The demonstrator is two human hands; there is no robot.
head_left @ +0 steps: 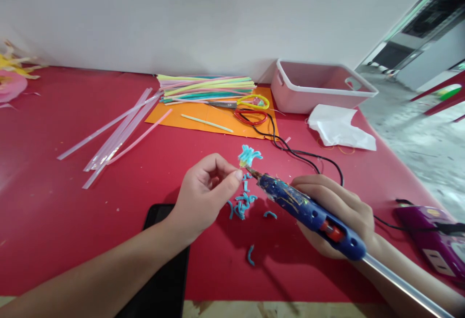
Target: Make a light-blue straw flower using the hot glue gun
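My left hand [203, 199] pinches a small light-blue fuzzy flower shape [249, 155] with a yellowish spot at its base, between thumb and index finger. My right hand [339, 206] is wrapped round a blue hot glue gun [290, 200], its worn tip touching or almost touching the base of the flower shape. A long clear glue stick [395, 277] sticks out of the gun's rear end. Below the hands, several short curled light-blue fuzzy pieces [244, 205] lie on the red table. The exact contact at the tip is too small to tell.
Pipe cleaners [207, 85] and scissors [254, 117] lie on orange paper [167, 120]. Clear sticks [121, 136] are at left, a pink basket [323, 99] and white sheet [337, 126] at right. A black cord [301, 153] runs towards a purple power box [417, 221]. A black flat device [163, 274] lies under my left forearm.
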